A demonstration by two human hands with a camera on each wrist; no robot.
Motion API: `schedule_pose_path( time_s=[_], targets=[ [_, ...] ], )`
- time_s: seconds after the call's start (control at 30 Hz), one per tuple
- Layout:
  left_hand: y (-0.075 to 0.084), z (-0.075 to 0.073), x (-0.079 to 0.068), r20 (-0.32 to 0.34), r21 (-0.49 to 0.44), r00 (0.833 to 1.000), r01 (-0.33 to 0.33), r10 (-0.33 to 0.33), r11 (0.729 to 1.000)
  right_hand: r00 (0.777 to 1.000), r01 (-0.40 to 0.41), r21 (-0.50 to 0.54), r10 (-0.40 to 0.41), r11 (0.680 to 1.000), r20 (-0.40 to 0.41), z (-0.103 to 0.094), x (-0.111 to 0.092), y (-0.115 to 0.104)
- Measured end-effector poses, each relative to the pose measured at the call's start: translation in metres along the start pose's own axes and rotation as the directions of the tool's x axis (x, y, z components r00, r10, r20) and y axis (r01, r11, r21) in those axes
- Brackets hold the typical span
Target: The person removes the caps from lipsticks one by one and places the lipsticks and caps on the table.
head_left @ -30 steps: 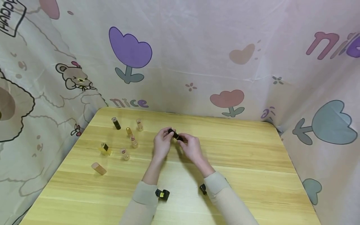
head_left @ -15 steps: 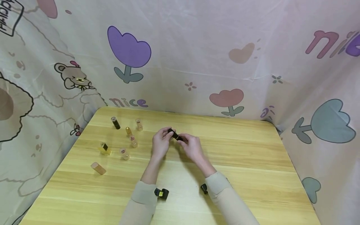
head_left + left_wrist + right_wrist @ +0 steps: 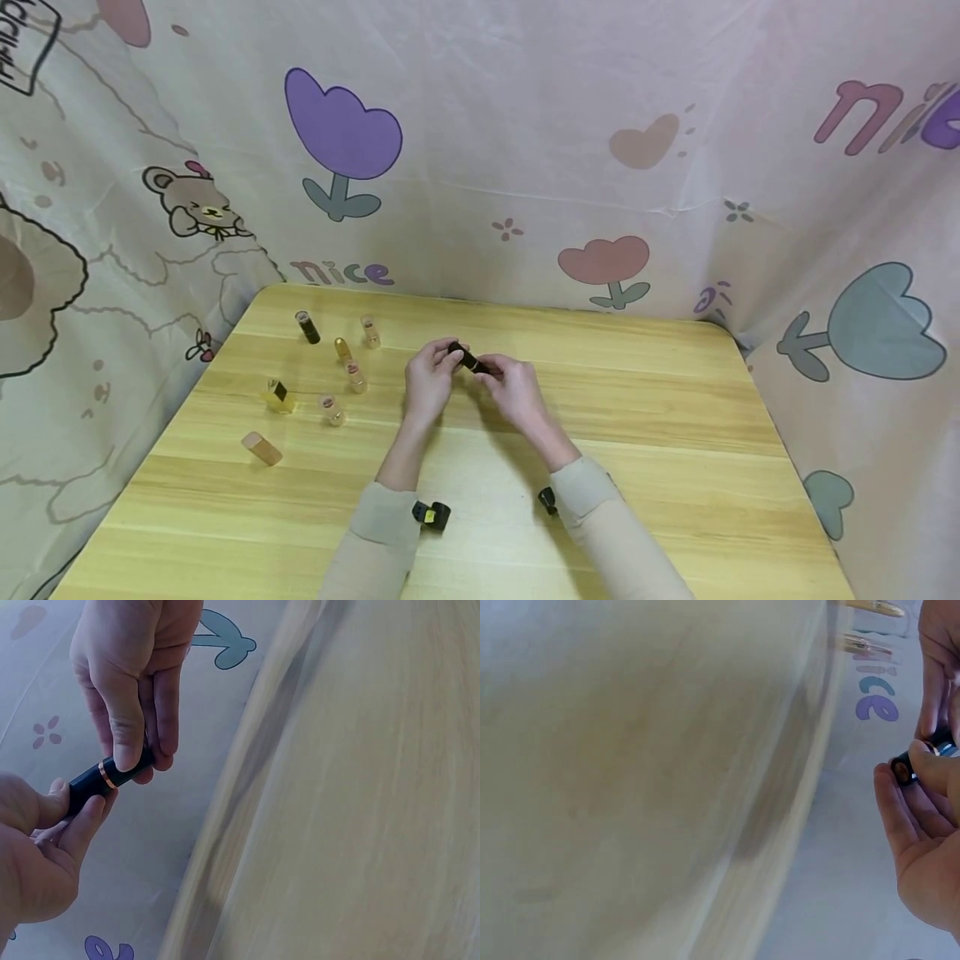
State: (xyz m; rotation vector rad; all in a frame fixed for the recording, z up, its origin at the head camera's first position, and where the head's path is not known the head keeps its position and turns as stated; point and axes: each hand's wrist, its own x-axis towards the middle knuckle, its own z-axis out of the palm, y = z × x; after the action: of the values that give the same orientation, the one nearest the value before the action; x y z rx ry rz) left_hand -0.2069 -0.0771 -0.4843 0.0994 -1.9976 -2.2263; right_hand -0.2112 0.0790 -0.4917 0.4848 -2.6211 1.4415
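Both hands meet over the middle of the table around a black lipstick [image 3: 467, 358]. Its slim tube has a narrow copper-gold band, which the left wrist view shows between the two grips on the lipstick [image 3: 106, 775]. My left hand [image 3: 431, 385] pinches the upper left end with thumb and fingers. The opposite end is pinched by my right hand [image 3: 514, 392]. In the head view the tube slants down to the right. The right wrist view catches the round end of the lipstick [image 3: 904, 771], with fingers covering much of the rest.
Left on the wooden table [image 3: 637, 400] stand a dark tube [image 3: 307, 327], a gold tube [image 3: 342, 348], clear-pink tubes [image 3: 356, 377], a yellow bottle [image 3: 280, 397] and a tan block-shaped container [image 3: 262, 448]. A printed curtain [image 3: 465, 142] borders the table's back and sides.
The right wrist has shifted slightly to the right, while both hands keep their hold on the lipstick. The head view has drifted a little; the items on the table stay put.
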Motion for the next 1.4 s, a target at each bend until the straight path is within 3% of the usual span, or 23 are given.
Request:
schedule_pose_path(
  time_s=[0.3, 0.53, 0.77, 0.93, 1.17, 1.27, 1.4],
  targets=[
    [0.006, -0.003, -0.001, 0.016, -0.049, 0.998, 0.065, -0.064, 0.997, 0.996, -0.045, 0.028, 0.043, 0.999, 0.079, -0.01, 0.002, -0.003],
    [0.008, 0.0, -0.002, -0.006, -0.07, 0.999, 0.038, -0.039, 0.997, 0.999, -0.003, -0.02, 0.003, 1.0, 0.039, -0.011, 0.001, -0.009],
    [0.015, 0.001, -0.004, -0.039, -0.068, 0.999, 0.012, -0.015, 0.998, 0.998, 0.063, -0.131, -0.065, 0.989, -0.006, -0.015, 0.001, -0.021],
    [0.019, 0.001, -0.005, -0.065, -0.077, 0.998, 0.004, -0.009, 0.997, 0.988, 0.135, -0.234, -0.148, 0.963, -0.039, -0.016, 0.001, -0.032],
    [0.022, 0.0, -0.005, -0.105, -0.069, 0.995, -0.004, -0.004, 0.998, 0.956, 0.214, -0.38, -0.272, 0.9, -0.106, -0.013, -0.001, -0.038],
    [0.023, -0.002, -0.004, -0.077, -0.093, 0.997, -0.013, 0.005, 0.996, 0.959, 0.203, -0.334, -0.256, 0.921, -0.122, -0.013, 0.0, -0.037],
    [0.023, -0.004, -0.003, -0.038, -0.165, 0.999, -0.023, 0.017, 0.986, 0.974, 0.17, -0.173, -0.192, 0.97, -0.118, -0.013, 0.002, -0.034]
  ],
)
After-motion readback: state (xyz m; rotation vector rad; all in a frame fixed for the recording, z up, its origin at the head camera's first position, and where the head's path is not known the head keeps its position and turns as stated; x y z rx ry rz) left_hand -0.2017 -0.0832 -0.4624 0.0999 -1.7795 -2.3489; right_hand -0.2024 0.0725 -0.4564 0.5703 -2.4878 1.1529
